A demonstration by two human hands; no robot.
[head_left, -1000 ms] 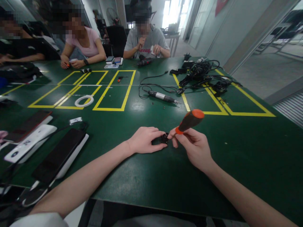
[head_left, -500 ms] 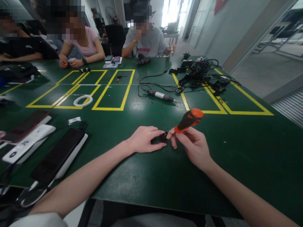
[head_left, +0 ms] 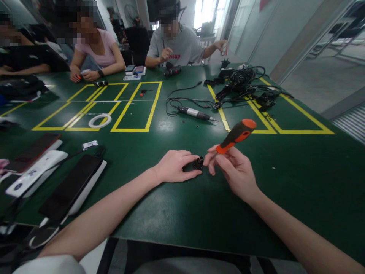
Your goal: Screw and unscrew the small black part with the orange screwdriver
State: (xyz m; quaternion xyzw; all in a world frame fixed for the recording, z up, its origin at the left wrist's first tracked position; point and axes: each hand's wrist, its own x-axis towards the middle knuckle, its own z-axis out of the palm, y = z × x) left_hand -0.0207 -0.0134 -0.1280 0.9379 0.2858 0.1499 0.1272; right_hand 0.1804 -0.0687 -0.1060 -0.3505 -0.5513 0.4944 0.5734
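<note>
My left hand [head_left: 174, 166] rests on the green table [head_left: 182, 205] with its fingers closed round a small black round part [head_left: 197, 164], holding it down. My right hand [head_left: 232, 169] pinches a screwdriver [head_left: 236, 135] with a black and orange handle. The handle tilts up and to the right, and its tip end points down at the small black part between the two hands.
An electric screwdriver [head_left: 194, 113] with its cable lies beyond my hands. A tangle of black cables [head_left: 242, 85] sits at the far right. Phones and white power banks [head_left: 37, 171] lie at the left. A white ring [head_left: 99, 121] lies among yellow floor-tape boxes. Three people sit across the table.
The screwdriver handle has tilted further to the right and lower. The person in grey across the table has stretched an arm out to the right. My left hand stays put.
</note>
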